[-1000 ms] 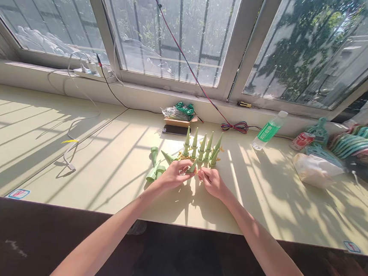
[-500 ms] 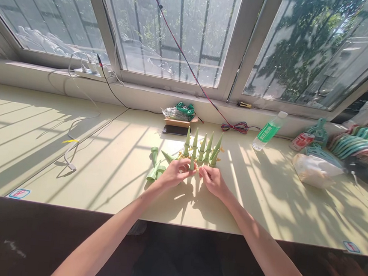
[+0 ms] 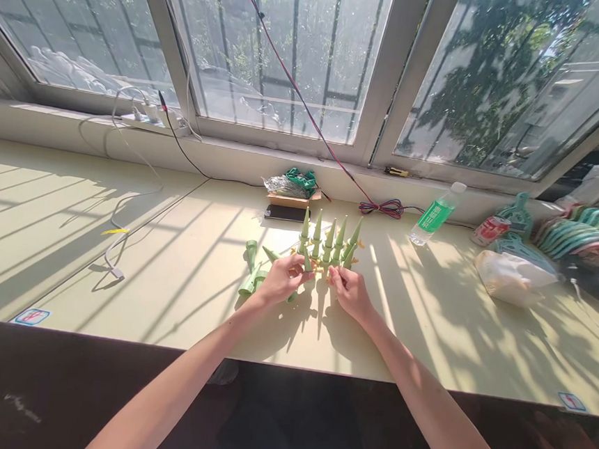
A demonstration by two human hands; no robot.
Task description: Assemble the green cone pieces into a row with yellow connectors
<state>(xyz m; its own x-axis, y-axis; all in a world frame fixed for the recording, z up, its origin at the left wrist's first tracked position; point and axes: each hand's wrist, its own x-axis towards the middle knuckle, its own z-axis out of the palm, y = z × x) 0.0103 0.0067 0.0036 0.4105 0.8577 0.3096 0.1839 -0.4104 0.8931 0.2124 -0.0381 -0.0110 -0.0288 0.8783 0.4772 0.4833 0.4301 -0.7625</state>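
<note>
Several pale green pointed cones [image 3: 328,238] stand upright in a row on the cream table [image 3: 170,269], with small yellow bits at their bases. My left hand [image 3: 280,279] is closed on a green cone [image 3: 307,261] just in front of that row. My right hand [image 3: 348,290] pinches something small next to it, at the base of the row; what it holds is too small to make out. More green cones [image 3: 251,273] lie loose on the table to the left of my left hand.
Behind the row lie a black phone [image 3: 286,212] and a small cardboard box with green material [image 3: 294,185]. A green-labelled bottle [image 3: 433,213], a can [image 3: 490,229] and bags with teal items [image 3: 582,232] sit at the right. Cables [image 3: 120,237] run along the left and the sill.
Both hands moved slightly away from me, toward the standing row. The cone in my left hand tipped from leaning right to more upright, leaning left.
</note>
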